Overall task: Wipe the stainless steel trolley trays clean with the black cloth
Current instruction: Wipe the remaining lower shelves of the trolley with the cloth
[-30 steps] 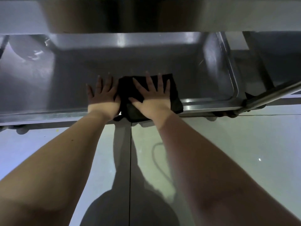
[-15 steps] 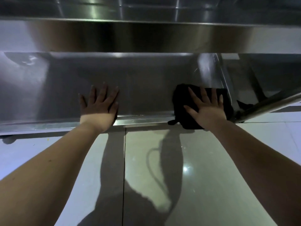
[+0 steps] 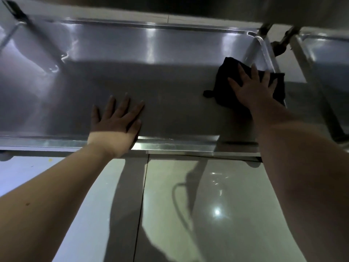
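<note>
Lower tray (image 3: 179, 86) fills the view, its floor mostly in shadow. Left hand (image 3: 116, 122) lies flat on the tray floor near the front rim, fingers straight and spread, holding nothing; I read it as bracing. Right hand (image 3: 254, 89) is flat on the black cloth (image 3: 224, 76), fingers straight and splayed, pressing rather than gripping. The cloth is at the tray's right end, against the right wall, and seems to lap over the rim.

Step, as I read it: wiping the right end.
- Keep the palm flat so the whole pad bears.
- Overlap passes along the wall.
- Push a folded edge into the rounded far corner (a flat palm will likely bridge it).
- Keep the left hand off wiped metal, or it'll print.

Can't see:
- Tray's left end, which is out of frame.
- Shelf above (image 3: 170, 4), underside only.
- Second tray (image 3: 326, 57) at the right, cut off.
- The cloth under the hand.
- Any dirt, because glare and shadow mask it.
</note>
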The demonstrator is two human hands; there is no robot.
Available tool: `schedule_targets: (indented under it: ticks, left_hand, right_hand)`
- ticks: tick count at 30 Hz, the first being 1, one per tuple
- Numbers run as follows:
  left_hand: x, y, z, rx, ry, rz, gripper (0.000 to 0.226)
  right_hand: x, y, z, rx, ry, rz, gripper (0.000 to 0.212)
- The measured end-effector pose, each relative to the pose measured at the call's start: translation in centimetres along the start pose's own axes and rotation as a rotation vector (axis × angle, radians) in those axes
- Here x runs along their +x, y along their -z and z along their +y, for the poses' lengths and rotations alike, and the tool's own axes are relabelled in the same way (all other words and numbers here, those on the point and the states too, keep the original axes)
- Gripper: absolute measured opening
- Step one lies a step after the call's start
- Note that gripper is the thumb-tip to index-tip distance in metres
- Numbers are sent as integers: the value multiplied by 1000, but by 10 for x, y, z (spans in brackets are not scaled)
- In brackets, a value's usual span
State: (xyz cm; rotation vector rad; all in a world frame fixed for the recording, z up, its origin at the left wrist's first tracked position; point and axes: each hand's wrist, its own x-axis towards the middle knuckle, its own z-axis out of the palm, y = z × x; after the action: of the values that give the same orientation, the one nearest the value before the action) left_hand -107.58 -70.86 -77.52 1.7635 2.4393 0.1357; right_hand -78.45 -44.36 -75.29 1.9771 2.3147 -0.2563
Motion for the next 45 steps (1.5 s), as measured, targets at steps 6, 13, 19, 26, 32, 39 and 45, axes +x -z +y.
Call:
schedule_targets:
  ticks: [6,13,19,26,32,39,45]
  left_hand:
    - [3,1,0,-6,7,-11,53]
    - [4,3,1,-4,-2,-29,52]
    - [3,4,1,-15,5,-43,54]
    - [2,4,-1,-44,2,-20,53]
    - [4,0,1,-30,-2,-42,52]
    - [9,0,-7,-38,-16,-73,53]
    - [38,24,-91,-45,90,-42,53]
  right_hand:
    - [-85,-27,38,-58,110,51,66]
    - [-108,-28,32,-75,-82,5,69]
    - [-137,-48,-133,-60,206,0,69]
    - [-124,-32,-21,-51,79,20,68]
    - [-114,-21,37,-75,-263,-49,70]
    - [-148,-49,-127,-63,184,16,69]
    - [-154,-55,-143,-58,212,20,68]
